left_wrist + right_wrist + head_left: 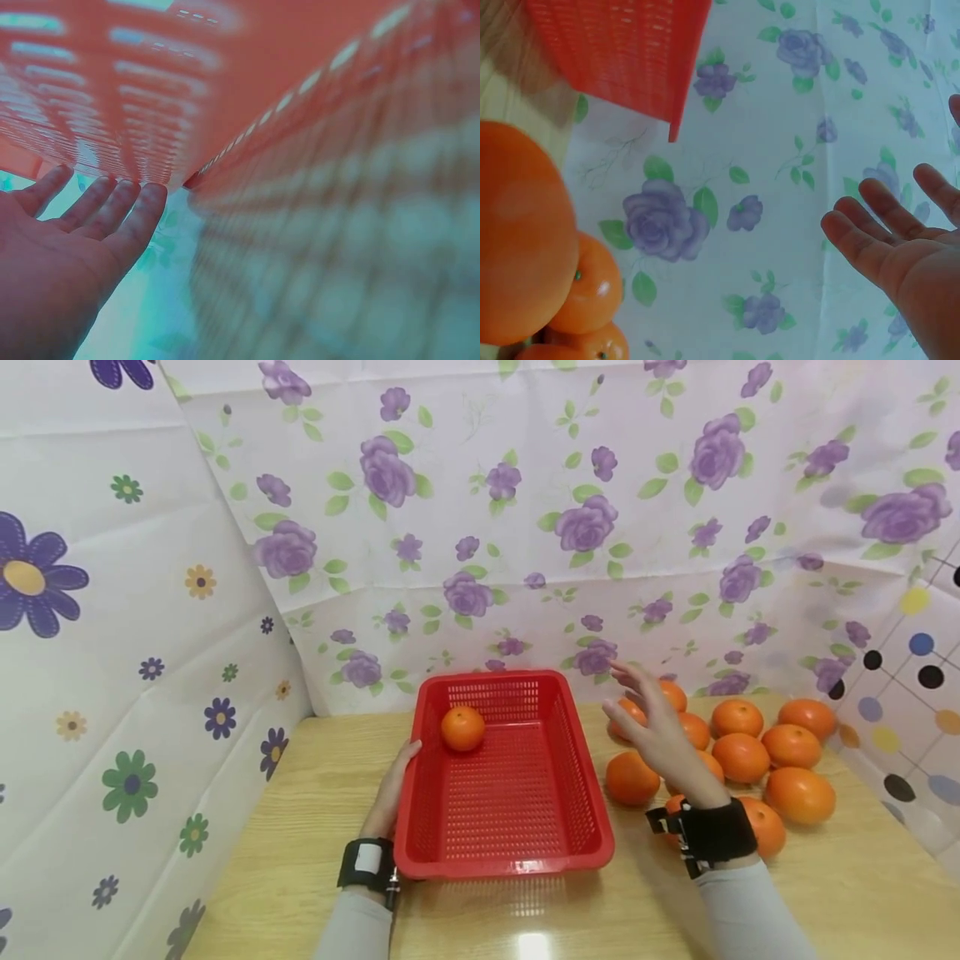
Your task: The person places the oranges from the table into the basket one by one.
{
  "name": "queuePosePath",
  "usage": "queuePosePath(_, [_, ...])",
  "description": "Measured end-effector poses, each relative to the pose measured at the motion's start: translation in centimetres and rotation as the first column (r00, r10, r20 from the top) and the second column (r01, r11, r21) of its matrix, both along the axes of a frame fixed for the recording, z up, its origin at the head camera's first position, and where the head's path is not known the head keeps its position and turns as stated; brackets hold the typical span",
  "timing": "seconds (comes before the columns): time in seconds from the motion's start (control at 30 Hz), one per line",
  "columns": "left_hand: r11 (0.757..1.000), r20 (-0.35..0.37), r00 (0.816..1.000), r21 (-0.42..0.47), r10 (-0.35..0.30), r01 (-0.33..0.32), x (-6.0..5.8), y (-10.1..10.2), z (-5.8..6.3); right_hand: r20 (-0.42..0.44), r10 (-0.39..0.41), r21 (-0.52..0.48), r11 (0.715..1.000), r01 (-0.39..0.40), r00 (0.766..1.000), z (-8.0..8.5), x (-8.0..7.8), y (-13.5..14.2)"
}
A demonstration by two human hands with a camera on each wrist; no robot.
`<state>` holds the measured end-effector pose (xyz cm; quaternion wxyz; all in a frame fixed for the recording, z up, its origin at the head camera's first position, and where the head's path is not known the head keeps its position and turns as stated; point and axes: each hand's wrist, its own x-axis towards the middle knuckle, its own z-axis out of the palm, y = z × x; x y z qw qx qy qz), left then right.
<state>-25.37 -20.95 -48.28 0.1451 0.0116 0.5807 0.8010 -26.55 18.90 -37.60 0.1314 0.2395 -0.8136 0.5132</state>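
Basket (498,810) beside left hand (390,787), oranges (739,758) beneath right hand (652,720)

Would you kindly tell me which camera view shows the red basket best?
The head view: it shows the red basket from rim to floor, with one orange inside. The left wrist view shows only a slotted part, close and partly blurred, by the left hand; the right wrist view catches just a part, upper left.

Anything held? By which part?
Nothing gripped: the left hand just touches the left side of the red basket, fingers straight; the right hand is empty.
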Motion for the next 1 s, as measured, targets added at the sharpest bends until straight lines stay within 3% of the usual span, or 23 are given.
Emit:
queuePosePath(0.37, [1.000,-0.012,1.000,-0.009,0.009,-0.009,0.0,0.2,0.0,0.015,-0.068,0.118,0.991,0.066,0.998,-0.4,0.1,2.5])
queuePosePath(0.53, [1.000,-0.009,1.000,-0.016,0.011,-0.011,0.0,0.0,-0.1,0.028,-0.100,0.208,0.974,0.092,0.995,-0.7,0.0,3.0])
queuePosePath(0.7, [1.000,0.012,1.000,-0.022,0.021,-0.021,0.0,-0.1,-0.1,0.069,-0.120,0.300,0.949,0.094,0.990,-0.8,-0.2,2.9])
queuePosePath(1.0, [1.000,0.016,1.000,-0.012,0.003,-0.003,0.1,0.1,0.1,0.133,-0.171,0.477,0.874,0.088,0.976,-2.1,-0.4,2.0])
